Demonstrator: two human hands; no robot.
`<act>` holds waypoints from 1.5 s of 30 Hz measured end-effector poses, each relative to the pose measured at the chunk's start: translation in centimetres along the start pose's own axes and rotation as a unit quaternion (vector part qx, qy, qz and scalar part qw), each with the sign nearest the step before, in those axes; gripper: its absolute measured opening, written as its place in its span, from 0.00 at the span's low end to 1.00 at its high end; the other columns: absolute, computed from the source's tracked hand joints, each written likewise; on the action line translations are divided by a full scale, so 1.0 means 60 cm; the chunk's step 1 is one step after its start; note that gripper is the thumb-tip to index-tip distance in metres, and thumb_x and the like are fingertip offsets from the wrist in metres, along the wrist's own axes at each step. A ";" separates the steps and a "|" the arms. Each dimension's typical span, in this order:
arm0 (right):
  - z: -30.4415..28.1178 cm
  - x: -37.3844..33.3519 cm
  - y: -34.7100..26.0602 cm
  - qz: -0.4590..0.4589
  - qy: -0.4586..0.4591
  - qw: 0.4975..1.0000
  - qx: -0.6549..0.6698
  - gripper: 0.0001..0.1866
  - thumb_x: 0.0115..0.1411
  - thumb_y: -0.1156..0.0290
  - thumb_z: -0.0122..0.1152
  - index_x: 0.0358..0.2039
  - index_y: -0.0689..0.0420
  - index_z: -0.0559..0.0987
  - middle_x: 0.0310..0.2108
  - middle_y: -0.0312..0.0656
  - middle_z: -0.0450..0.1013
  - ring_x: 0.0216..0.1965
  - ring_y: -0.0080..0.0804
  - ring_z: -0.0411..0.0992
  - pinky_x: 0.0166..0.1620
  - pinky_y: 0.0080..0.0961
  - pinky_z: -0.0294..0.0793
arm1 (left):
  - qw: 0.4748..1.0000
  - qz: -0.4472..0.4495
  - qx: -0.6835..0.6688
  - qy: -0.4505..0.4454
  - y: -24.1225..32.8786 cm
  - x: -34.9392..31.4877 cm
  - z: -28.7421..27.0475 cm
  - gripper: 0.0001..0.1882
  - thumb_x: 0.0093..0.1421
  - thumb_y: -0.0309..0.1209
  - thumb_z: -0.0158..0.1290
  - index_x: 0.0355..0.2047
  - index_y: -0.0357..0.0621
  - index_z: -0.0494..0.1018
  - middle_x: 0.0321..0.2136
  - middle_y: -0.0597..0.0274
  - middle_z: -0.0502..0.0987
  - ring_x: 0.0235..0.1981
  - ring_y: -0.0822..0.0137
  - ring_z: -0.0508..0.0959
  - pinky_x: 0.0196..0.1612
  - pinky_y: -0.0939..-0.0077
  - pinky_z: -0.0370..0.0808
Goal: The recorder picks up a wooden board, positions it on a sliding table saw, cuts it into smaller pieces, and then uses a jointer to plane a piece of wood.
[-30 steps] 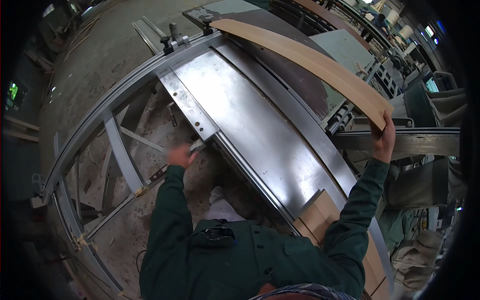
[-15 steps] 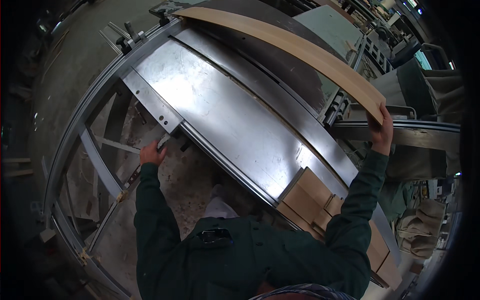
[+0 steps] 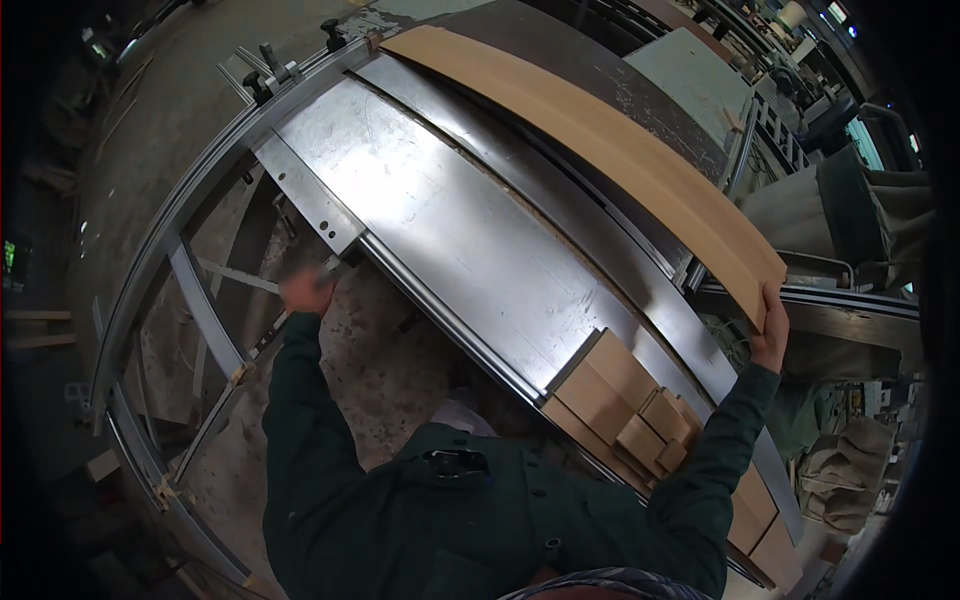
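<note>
A long, light-brown wooden board (image 3: 600, 125) stretches from the far side of a saw's metal sliding table (image 3: 440, 220) to my right. My right hand (image 3: 771, 330) grips its near end, the fingers partly hidden by the wood. The far end reaches the metal crosscut fence (image 3: 215, 140). At the table's left edge, my left hand (image 3: 308, 290) is closed around a short pale handle (image 3: 332, 264) below the metal corner plate (image 3: 310, 205). Blur covers part of that hand.
Several wooden pieces (image 3: 610, 385) lie on the table's near right end, beside my right forearm. Clamp knobs (image 3: 260, 88) stick up from the fence. An open metal frame (image 3: 205, 305) extends at left over the concrete floor. A metal rail (image 3: 850, 300) runs off to the right.
The board's near end and my right hand have come lower, toward me, and more of the board's broad face shows. My left hand stays at the handle. The view has shifted slightly.
</note>
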State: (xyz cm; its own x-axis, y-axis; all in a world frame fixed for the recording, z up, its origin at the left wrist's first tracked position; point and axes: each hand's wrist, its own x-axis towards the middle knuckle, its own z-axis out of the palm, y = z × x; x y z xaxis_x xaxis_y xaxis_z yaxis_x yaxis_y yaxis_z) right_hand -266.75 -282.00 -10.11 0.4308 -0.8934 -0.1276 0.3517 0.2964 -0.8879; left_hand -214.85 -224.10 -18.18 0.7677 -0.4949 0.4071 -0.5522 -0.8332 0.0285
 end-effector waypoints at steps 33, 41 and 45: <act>-0.034 0.021 -0.033 -0.101 0.066 0.985 -0.127 0.26 0.55 0.73 0.53 0.54 0.62 0.60 0.41 0.43 0.68 0.35 0.24 0.70 0.35 0.19 0.71 | 0.968 -0.195 0.097 -0.121 0.037 0.037 -0.025 0.46 0.41 0.51 0.56 0.58 0.55 0.48 0.50 0.45 0.59 0.55 0.48 0.56 0.58 0.50 0.42; -0.070 0.048 0.008 -0.061 0.066 0.985 -0.150 0.27 0.55 0.73 0.53 0.55 0.60 0.59 0.40 0.43 0.68 0.34 0.24 0.69 0.35 0.19 0.70 | 0.958 -0.239 0.089 -0.135 0.048 0.059 -0.029 0.48 0.40 0.46 0.57 0.59 0.56 0.45 0.50 0.46 0.58 0.55 0.49 0.54 0.59 0.50 0.41; -0.061 0.041 -0.005 -0.057 0.059 0.982 -0.169 0.30 0.54 0.73 0.54 0.56 0.61 0.56 0.39 0.44 0.68 0.33 0.25 0.69 0.34 0.19 0.70 | 0.961 -0.266 0.031 -0.076 0.041 0.064 -0.007 0.41 0.41 0.40 0.53 0.58 0.59 0.50 0.54 0.56 0.57 0.57 0.55 0.52 0.58 0.47 0.41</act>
State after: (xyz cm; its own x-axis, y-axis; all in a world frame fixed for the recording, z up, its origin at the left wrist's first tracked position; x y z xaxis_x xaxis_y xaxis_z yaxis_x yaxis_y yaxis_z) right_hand -268.83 -285.50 -11.76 0.2986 -0.9530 -0.0512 0.0872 0.0807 -0.9929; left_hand -213.41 -227.97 -16.19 0.9771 -0.0219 0.2118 -0.0522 -0.9890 0.1383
